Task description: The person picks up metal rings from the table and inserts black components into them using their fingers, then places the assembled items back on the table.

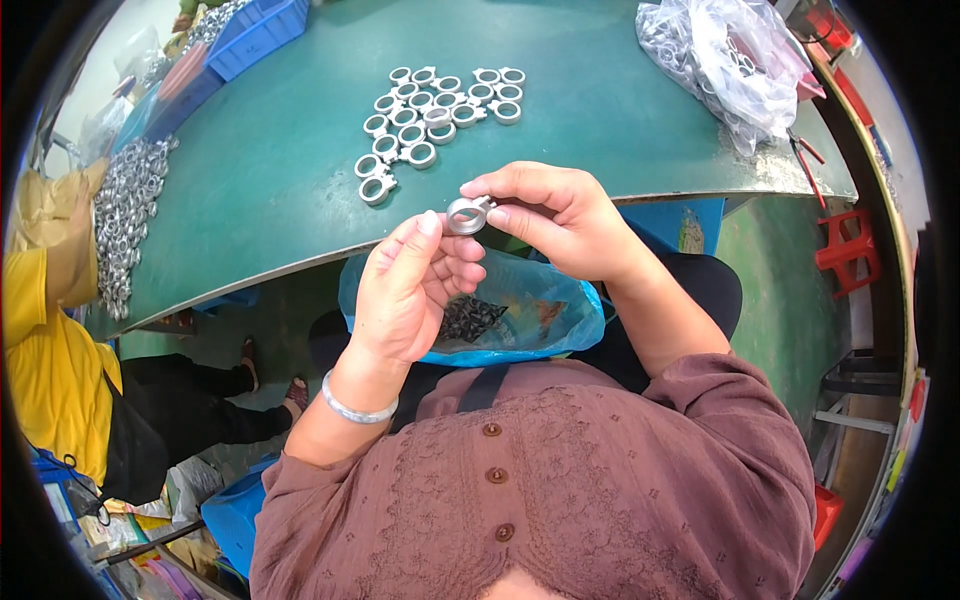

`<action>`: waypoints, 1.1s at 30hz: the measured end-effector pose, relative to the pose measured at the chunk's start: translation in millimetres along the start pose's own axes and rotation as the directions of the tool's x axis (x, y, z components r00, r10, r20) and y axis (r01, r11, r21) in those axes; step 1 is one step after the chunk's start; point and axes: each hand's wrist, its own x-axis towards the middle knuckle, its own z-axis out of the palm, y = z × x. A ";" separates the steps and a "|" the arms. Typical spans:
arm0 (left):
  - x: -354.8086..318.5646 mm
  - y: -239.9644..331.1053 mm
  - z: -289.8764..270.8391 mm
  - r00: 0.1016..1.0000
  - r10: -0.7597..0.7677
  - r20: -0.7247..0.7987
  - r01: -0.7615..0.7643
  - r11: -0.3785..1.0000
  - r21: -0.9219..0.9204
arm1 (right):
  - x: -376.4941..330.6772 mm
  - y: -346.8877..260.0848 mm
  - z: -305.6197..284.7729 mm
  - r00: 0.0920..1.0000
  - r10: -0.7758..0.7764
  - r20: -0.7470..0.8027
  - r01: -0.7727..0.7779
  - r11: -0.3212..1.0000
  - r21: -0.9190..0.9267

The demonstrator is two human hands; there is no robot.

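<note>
Over the table's near edge, a silver metal ring clamp [462,221] with a small lug is held up between my two hands. My right hand [565,215] pinches the clamp's lug between thumb and forefinger. From the other side, my left hand [405,285] has its curled fingers at the ring's lower left; part of their contact is hidden behind the ring. On the green table [290,130], just beyond my hands, several similar ring clamps [420,155] lie flat in a loose cluster.
A blue plastic bag [570,335] with small dark parts hangs open below my hands. Clear bags of rings [745,85] and red-handled pliers [805,165] lie at right. On the left are a ring pile [125,220], a blue bin [262,38] and a person in yellow [60,370].
</note>
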 end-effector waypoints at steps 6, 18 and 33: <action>0.5 0.6 0.9 1.000 -0.026 0.014 0.026 1.000 -0.001 | -0.6 -0.2 0.1 0.998 -0.055 0.000 0.055 0.993 -0.101; 1.5 0.2 1.9 0.999 -0.045 0.010 0.045 0.999 -0.026 | -1.9 0.5 0.6 1.000 0.030 -0.010 -0.030 1.000 0.010; 0.0 -2.3 2.3 0.994 -0.100 0.050 0.102 0.994 -0.048 | -2.8 -1.4 1.5 0.977 0.214 0.011 -0.209 0.942 0.261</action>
